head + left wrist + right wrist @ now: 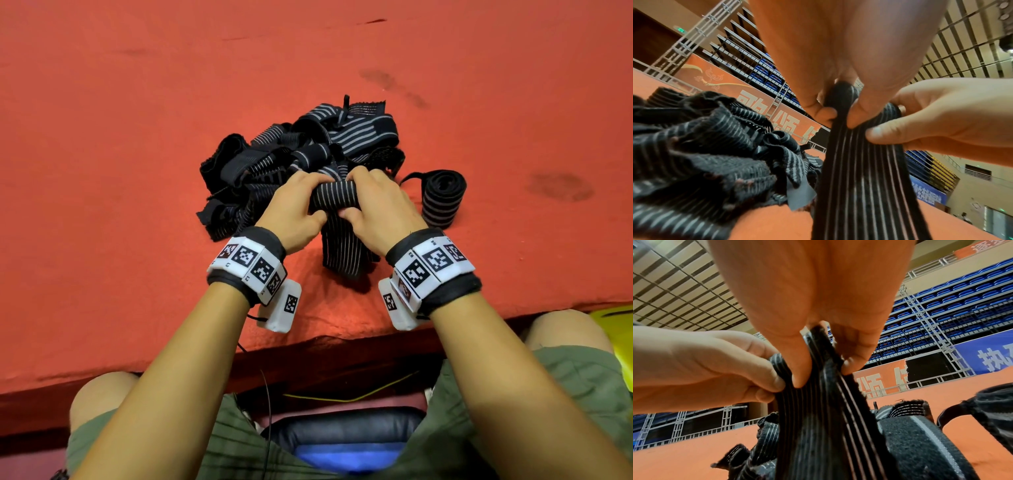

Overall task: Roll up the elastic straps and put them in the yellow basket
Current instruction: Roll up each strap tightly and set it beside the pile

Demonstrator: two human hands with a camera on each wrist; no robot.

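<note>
Head view: both hands, left (297, 209) and right (378, 205), pinched onto one strap (337, 198), thumbs under and fingers over a fresh roll at its top, tail hanging toward the table edge. Right beside, one finished roll (442, 198) lying on the red cloth (137, 137), not binned yet. Behind the hands, a whole pile (308, 150) of loose straps left to do, so pretty early on. Only a yellow sliver of basket (621, 339) at the far right, below the table edge. Left wrist view: close-up of left thumb and fingers (821, 113) clamped on the rolled end, right hand (941, 123) gripping the other side; pile blurry on the left, no basket. Right wrist view: same clamp mirrored, plus the finished roll (995, 407) off right, missing from the left wrist cam.
</note>
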